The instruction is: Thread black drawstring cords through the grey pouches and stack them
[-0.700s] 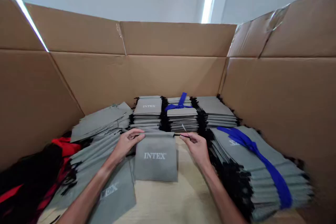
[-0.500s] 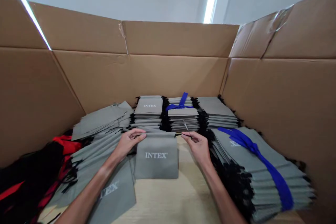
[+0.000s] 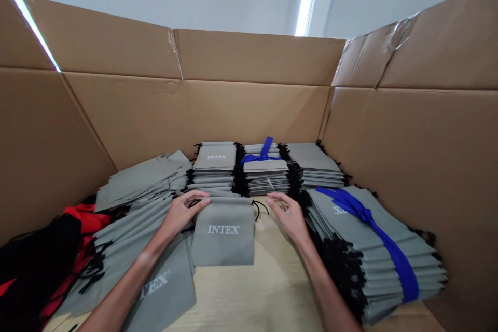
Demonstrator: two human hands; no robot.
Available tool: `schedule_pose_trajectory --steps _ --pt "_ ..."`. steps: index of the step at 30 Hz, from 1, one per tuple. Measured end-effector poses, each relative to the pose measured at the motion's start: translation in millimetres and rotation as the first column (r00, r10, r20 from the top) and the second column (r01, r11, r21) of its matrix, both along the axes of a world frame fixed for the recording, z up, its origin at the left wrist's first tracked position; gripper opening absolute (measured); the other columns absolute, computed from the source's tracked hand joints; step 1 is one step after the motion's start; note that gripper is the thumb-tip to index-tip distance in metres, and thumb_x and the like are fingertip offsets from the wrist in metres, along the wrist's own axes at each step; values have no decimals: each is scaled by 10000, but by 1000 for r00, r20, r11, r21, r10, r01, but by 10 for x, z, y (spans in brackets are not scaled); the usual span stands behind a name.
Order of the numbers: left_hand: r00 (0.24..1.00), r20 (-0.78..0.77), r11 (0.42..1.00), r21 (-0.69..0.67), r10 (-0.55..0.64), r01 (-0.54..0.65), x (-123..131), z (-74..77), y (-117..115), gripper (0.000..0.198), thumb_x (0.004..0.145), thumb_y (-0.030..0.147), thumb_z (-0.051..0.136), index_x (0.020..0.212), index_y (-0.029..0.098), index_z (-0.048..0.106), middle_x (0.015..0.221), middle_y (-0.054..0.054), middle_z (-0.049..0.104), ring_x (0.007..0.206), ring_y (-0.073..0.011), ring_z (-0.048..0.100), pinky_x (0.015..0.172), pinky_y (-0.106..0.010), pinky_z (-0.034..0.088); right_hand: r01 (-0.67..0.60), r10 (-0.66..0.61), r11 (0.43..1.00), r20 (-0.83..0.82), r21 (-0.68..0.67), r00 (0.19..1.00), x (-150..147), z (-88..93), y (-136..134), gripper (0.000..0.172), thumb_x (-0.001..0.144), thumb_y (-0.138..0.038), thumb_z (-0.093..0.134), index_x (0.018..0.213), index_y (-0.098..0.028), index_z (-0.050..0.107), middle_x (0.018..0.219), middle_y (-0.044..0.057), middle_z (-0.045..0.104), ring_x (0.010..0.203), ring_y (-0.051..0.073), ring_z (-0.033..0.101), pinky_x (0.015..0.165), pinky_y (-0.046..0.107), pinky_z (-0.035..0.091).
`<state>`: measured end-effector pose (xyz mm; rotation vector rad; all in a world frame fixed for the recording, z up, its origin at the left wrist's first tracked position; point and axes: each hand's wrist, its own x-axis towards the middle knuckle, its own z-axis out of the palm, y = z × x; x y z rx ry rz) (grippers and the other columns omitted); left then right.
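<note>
A grey drawstring bag (image 3: 223, 249) printed INTEX lies front up in the middle. My left hand (image 3: 182, 215) is closed on its upper left corner, thumb on top, by a bit of black cord. At the upper right corner the black cord (image 3: 262, 207) sticks out in a loose curve, apart from my fingers. Just right of it, my right hand (image 3: 287, 214) is closed in a pinch, with a thin metal needle-like rod (image 3: 271, 183) poking up from the fingers. Another grey INTEX bag (image 3: 167, 290) lies partly under my left forearm.
Bag stacks (image 3: 215, 158) line the back; one has a blue tie (image 3: 264, 154). A large bundle (image 3: 389, 249) with a blue strap lies at right. Loose bags (image 3: 143, 179) and black-red fabric (image 3: 35, 254) are at left. Tall cardboard walls (image 3: 252, 109) surround the tabletop (image 3: 249, 306).
The black cord at the bag's right corner was between my right fingers and now hangs free in a curve. My left hand keeps its hold. The whole view has shifted slightly.
</note>
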<state>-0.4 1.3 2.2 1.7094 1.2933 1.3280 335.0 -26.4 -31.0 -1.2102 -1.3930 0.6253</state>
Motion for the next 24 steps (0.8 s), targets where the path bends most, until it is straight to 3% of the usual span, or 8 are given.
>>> schedule_pose_trajectory --steps 3,6,10,13,17,21,24 --pt "1000 -20 1000 -10 4 -4 -13 -2 16 604 674 794 892 875 228 828 980 -110 871 946 -320 813 879 -405 661 54 -64 998 291 42 955 -7 -152 41 287 1043 -336 585 1080 -184 825 1094 132 840 1016 281 782 941 401 607" --pt "1000 -1 1000 -17 15 -15 -28 -20 33 643 656 813 888 897 221 823 1007 -117 871 960 -323 812 880 -403 657 66 -81 997 440 49 895 -27 -265 74 285 994 -158 540 1053 -177 819 1065 150 820 1031 293 768 976 416 597" --pt "1000 5 1000 -26 12 -12 -33 -34 37 653 659 816 883 916 219 826 1030 -125 871 994 -331 810 896 -402 651 55 -90 995 468 87 879 -57 -227 44 317 968 -124 554 1129 -185 821 1143 156 800 1156 322 721 1071 469 564" --pt "1000 0 1000 -19 10 -10 -19 -22 27 628 666 805 883 906 227 828 1027 -120 872 991 -333 810 896 -406 653 -35 -43 985 442 167 896 -121 -132 -15 407 973 -104 524 1262 -208 790 1255 121 796 1235 290 699 1116 463 552" --pt "1000 -19 1000 -16 -2 2 -6 -9 23 591 679 780 882 891 232 821 1018 -117 873 973 -332 810 879 -401 656 -123 9 968 460 218 888 -238 -107 -43 396 974 -136 616 1335 -201 767 1298 114 810 1230 288 709 1108 458 562" --pt "995 -97 999 -7 -39 38 -57 -46 49 570 758 775 819 913 227 811 991 -112 869 934 -319 808 850 -384 651 -116 -18 972 553 206 833 -292 -156 -8 289 1009 -137 640 1223 -208 820 1146 116 846 1079 299 742 994 454 604" --pt "971 -237 991 128 -3 34 -71 -81 47 471 882 705 734 911 239 801 977 -96 856 929 -306 793 868 -392 638 -127 -11 973 581 195 814 -307 -144 -14 241 1030 -140 640 1134 -216 844 1103 114 844 1061 301 739 975 458 616"
